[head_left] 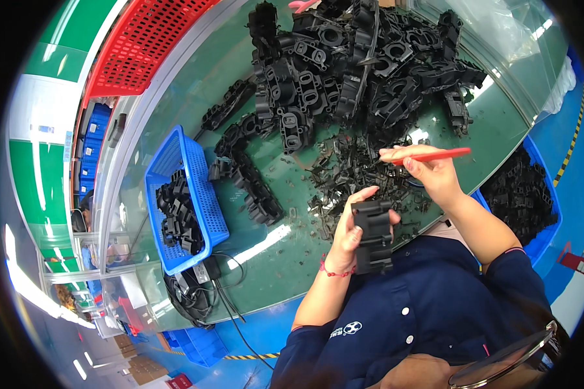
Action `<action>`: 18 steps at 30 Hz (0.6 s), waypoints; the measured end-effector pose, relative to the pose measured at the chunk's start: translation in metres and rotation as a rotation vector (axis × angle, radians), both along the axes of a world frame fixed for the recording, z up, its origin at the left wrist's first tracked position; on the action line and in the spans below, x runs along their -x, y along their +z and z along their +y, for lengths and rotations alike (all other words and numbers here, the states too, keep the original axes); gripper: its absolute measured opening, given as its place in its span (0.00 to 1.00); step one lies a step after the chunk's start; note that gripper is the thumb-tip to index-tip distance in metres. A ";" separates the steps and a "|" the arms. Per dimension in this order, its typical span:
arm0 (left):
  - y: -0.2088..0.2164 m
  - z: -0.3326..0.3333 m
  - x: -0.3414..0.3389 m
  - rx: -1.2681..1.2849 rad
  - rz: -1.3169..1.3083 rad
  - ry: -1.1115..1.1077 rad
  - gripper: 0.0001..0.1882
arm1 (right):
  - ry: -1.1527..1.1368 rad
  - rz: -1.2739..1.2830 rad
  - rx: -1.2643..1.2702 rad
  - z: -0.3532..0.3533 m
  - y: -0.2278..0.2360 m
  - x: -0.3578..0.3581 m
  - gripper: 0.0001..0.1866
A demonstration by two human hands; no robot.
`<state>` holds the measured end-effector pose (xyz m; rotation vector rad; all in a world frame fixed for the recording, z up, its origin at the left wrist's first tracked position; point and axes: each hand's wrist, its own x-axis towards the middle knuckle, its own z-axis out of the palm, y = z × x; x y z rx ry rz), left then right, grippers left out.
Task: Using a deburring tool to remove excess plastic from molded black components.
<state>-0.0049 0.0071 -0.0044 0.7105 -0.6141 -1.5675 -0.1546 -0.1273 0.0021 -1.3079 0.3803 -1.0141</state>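
Note:
My left hand (345, 241) grips a black moulded plastic part (374, 243) with rounded lobes, close in front of my body. In my right hand (438, 180) is a slim red pen-like tool (440, 155), its red end pointing right. The tool's working tip is hidden by my fingers, and the tool stays apart from the part. Beyond both hands, a heap of black scraps and shavings (344, 172) lies on the green tabletop (272, 256).
A large pile of black moulded parts (331, 58) covers the table's far side. A blue basket (189, 194) of black pieces stands at left; a blue bin (544, 233) of black pieces is at right. A red crate (146, 48) sits upper left. Cables (230, 295) hang off the near edge.

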 end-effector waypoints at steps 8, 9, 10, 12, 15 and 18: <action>-0.002 -0.008 0.005 0.406 -0.874 0.160 0.41 | 0.305 -0.346 -0.780 0.016 -0.011 -0.006 0.14; 0.001 -0.007 0.008 0.402 -0.979 0.176 0.42 | 0.335 -0.330 -0.821 0.016 -0.009 -0.005 0.15; 0.001 -0.007 0.011 0.396 -1.083 0.192 0.43 | 0.365 -0.314 -0.861 0.016 -0.005 -0.004 0.15; -0.002 -0.006 0.009 0.391 -1.043 0.135 0.44 | 0.419 -0.281 -0.940 0.017 0.000 -0.001 0.17; 0.001 -0.008 0.004 0.425 -0.924 0.040 0.43 | 0.415 -0.218 -0.827 0.018 -0.009 -0.003 0.16; 0.003 -0.006 0.004 0.381 -0.770 0.043 0.41 | 0.426 -0.149 -0.746 0.020 -0.008 -0.003 0.16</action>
